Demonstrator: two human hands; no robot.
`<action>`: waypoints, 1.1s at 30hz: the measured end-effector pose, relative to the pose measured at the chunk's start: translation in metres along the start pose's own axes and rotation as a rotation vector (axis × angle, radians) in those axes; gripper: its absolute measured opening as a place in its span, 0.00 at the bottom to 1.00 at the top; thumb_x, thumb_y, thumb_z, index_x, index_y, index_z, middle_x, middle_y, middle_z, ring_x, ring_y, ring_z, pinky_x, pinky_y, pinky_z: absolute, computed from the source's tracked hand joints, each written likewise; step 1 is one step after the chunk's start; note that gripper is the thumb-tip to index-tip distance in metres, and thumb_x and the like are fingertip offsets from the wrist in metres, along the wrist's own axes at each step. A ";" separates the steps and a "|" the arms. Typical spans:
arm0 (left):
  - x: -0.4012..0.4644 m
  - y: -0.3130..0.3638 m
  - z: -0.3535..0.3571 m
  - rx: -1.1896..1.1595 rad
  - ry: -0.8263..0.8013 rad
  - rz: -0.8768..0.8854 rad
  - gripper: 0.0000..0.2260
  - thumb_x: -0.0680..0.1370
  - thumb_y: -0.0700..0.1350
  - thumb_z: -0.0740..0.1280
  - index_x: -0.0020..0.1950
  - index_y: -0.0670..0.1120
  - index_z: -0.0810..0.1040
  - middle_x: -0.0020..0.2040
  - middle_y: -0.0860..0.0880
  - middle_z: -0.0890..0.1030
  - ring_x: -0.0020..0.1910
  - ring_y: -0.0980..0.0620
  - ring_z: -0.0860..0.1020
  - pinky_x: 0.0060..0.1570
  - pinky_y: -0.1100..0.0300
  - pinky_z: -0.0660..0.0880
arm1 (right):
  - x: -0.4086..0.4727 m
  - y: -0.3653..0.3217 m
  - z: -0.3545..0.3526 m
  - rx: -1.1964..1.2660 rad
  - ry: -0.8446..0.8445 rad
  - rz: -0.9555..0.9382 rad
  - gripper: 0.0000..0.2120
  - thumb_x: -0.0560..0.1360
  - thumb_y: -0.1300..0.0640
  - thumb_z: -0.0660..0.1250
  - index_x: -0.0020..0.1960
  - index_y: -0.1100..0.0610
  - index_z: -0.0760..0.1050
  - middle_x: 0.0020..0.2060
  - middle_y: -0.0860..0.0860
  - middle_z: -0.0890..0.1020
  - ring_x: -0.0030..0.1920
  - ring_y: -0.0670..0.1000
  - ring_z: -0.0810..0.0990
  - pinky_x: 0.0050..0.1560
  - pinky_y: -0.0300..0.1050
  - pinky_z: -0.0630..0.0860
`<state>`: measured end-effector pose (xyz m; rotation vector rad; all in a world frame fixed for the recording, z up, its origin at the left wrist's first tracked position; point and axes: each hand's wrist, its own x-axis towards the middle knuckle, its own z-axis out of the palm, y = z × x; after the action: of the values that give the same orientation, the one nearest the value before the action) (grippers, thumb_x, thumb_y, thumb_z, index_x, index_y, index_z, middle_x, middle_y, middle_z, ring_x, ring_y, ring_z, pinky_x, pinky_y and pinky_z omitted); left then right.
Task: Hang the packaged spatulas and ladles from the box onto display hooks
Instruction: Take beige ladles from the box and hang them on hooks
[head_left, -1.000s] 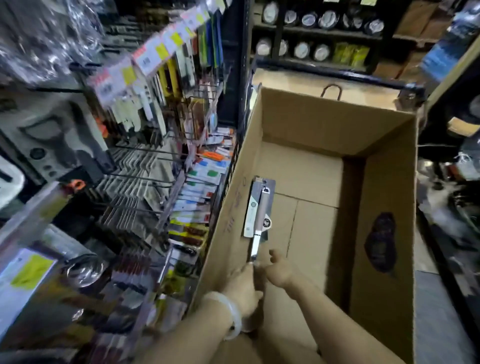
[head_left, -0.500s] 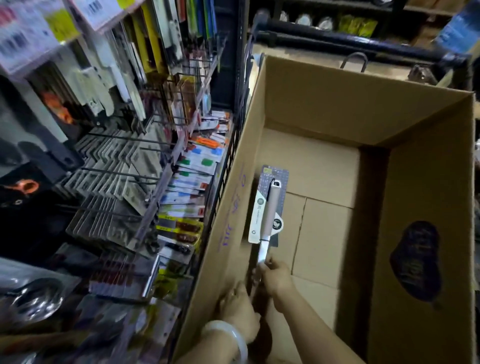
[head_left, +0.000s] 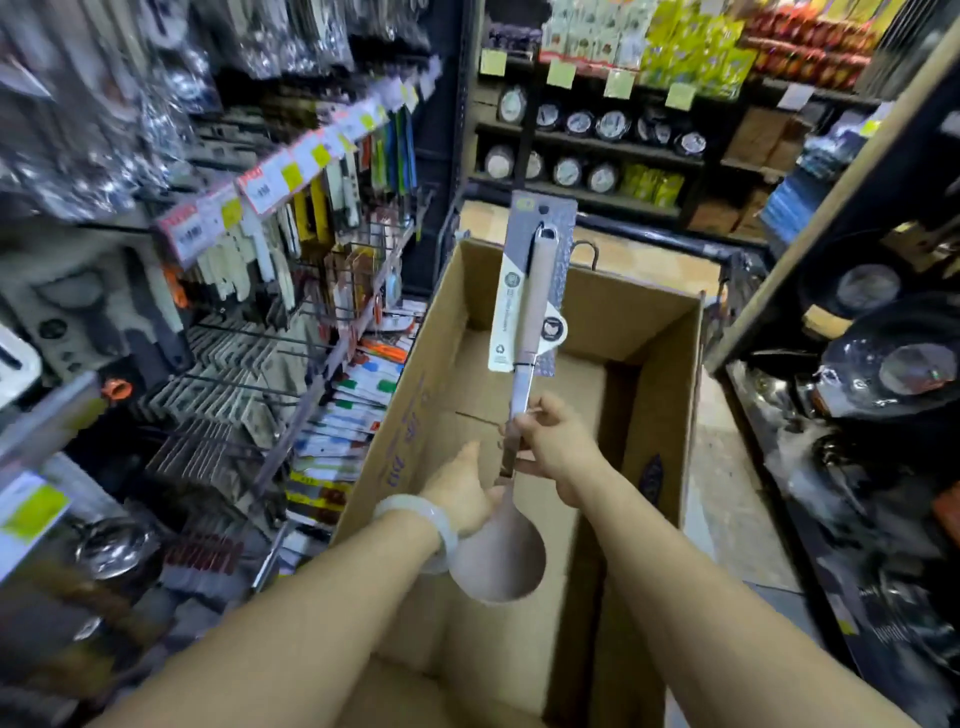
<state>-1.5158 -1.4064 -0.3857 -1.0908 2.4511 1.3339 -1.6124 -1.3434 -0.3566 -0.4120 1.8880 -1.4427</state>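
Note:
A packaged ladle (head_left: 524, 332) with a beige handle, steel neck and pinkish bowl stands upright above the cardboard box (head_left: 654, 364), its grey backing card at the top. My right hand (head_left: 553, 441) pinches the steel neck just above the bowl. Beside the neck's lower end is my left hand (head_left: 465, 491), wearing a pale bangle; its fingers reach the top of the bowl. The box floor that shows holds nothing else. Display hooks (head_left: 244, 379) with carded utensils fill the rack on the left.
Price tags (head_left: 260, 192) and hanging knives and peelers line the upper left rack. Shelves of clocks (head_left: 587, 124) stand behind the box. Dark pans (head_left: 893, 364) sit on a rack at the right. A strip of floor runs between box and pans.
Both hands have lifted the ladle out of the box; it now stands upright in the air with its bowl showing. The view has tilted up toward the back shelves.

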 end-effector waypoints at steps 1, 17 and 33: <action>-0.016 0.008 -0.004 0.000 0.030 0.007 0.33 0.78 0.49 0.62 0.77 0.47 0.48 0.74 0.43 0.63 0.73 0.45 0.64 0.69 0.56 0.63 | -0.015 -0.016 -0.004 -0.010 -0.019 -0.051 0.13 0.80 0.65 0.55 0.38 0.54 0.66 0.36 0.53 0.75 0.33 0.49 0.76 0.36 0.41 0.73; -0.386 0.064 -0.087 0.020 0.799 0.273 0.25 0.79 0.37 0.58 0.74 0.51 0.60 0.69 0.49 0.71 0.59 0.55 0.72 0.50 0.65 0.68 | -0.350 -0.213 0.048 -0.183 -0.357 -0.796 0.05 0.79 0.62 0.58 0.51 0.54 0.70 0.38 0.51 0.74 0.38 0.48 0.77 0.40 0.44 0.77; -0.790 0.040 -0.155 0.257 1.329 0.064 0.24 0.76 0.35 0.63 0.71 0.49 0.66 0.65 0.45 0.75 0.62 0.48 0.74 0.50 0.65 0.73 | -0.708 -0.309 0.166 0.107 -0.902 -1.080 0.11 0.79 0.64 0.58 0.40 0.53 0.69 0.36 0.54 0.77 0.33 0.51 0.77 0.31 0.44 0.78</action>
<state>-0.9372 -1.0965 0.0820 -2.2985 3.2689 0.1226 -1.0554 -1.1129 0.1544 -1.8497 0.7989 -1.5152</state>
